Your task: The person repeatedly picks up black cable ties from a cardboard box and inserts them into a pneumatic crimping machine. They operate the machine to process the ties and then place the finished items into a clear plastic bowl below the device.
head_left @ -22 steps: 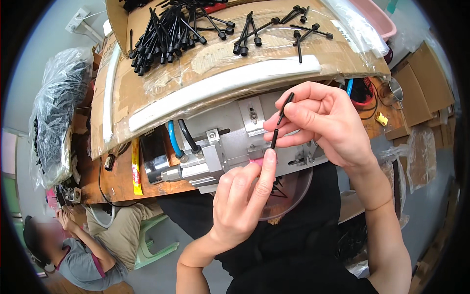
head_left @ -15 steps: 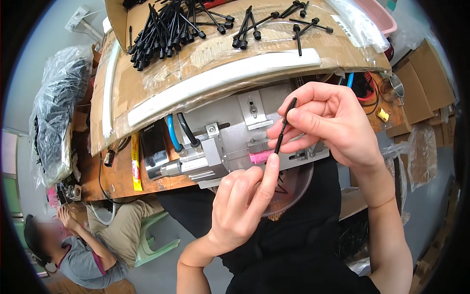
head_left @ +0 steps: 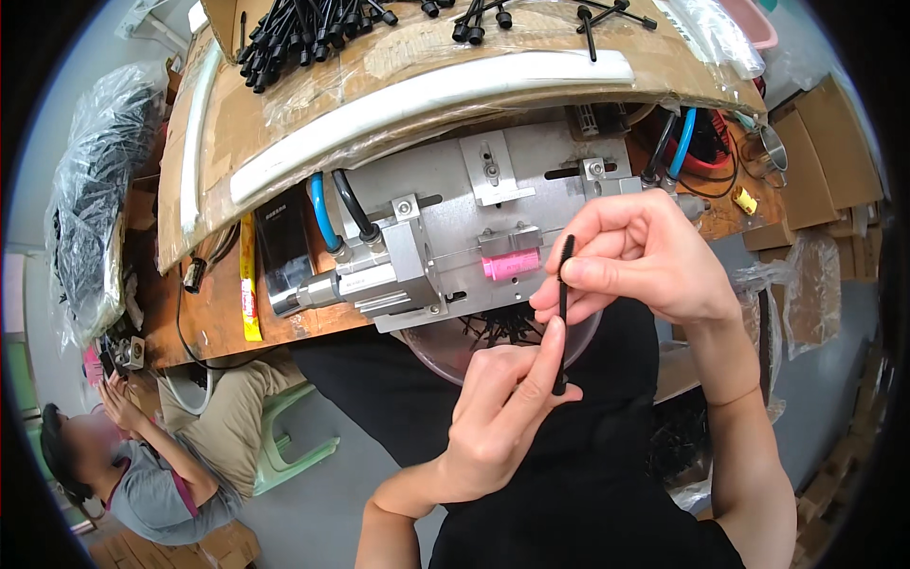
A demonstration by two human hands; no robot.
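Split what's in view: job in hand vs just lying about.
Job in hand:
black brush-tipped rod, held by right hand, touched by left hand
likely: metal fixture, pink piece, knob-ended black rods, bowl

Apparently lying about:
yellow strip
dark phone-like slab
metal cup
yellow scrap

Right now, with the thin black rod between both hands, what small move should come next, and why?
I'd probably have the left hand firm its grip before the right hand loosens: the right thumb and fingers pinch the thin black rod's upper part, while the left fingers meet it lower down.
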